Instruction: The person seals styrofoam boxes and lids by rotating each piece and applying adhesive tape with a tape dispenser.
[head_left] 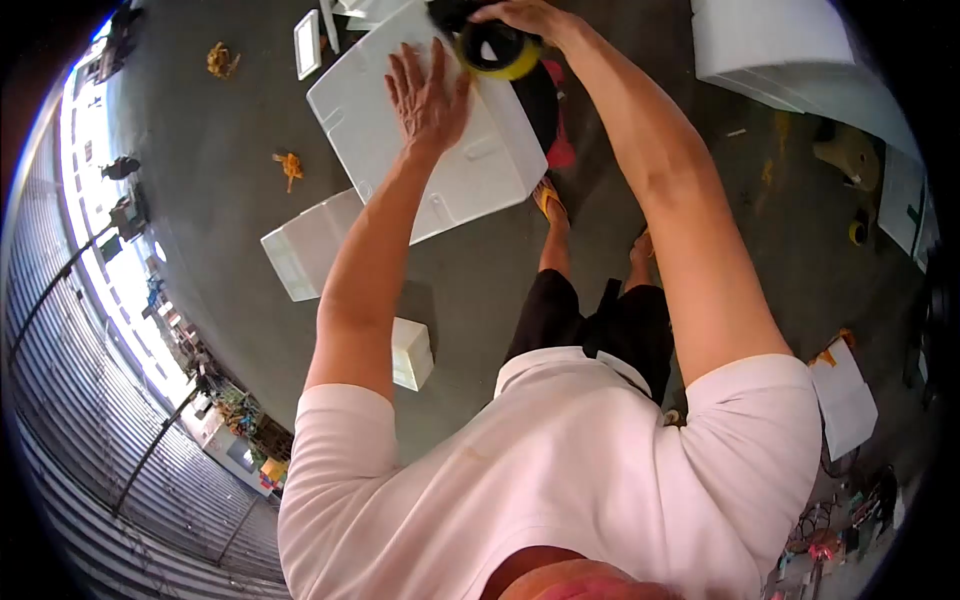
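Left hand (432,112): released, lying palm down with fingers spread on the upper face of the white box, just before twelve o'clock.

Right hand (535,14): grasping a dark tape dispenser with yellow tape roll (505,70) at twelve o'clock (blurring slightly, and running partly out of view at the top edge).

White box (480,160): lying tilted to the view between eleven and twelve o'clock, on grey floor (230,200), just beside an orange-strapped sandal (546,193). Contact between box and tape: impossible to tell.

Near the box: pale slab (310,245), showing at ten o'clock; white frame-like piece (308,45), lying at eleven; crumpled orange scrap (290,165), lying at ten.

Towards eight o'clock: small white block (410,352), sitting near the left forearm.

Towards two o'clock: large white container (780,50), standing well apart from the feet.

Near three o'clock: second tape roll (857,233), lying on the floor beside a white carton (900,210) (bearing a green mark, too small for reading).

Towards four o'clock: white panel (845,405), leaning near mixed clutter (830,525).
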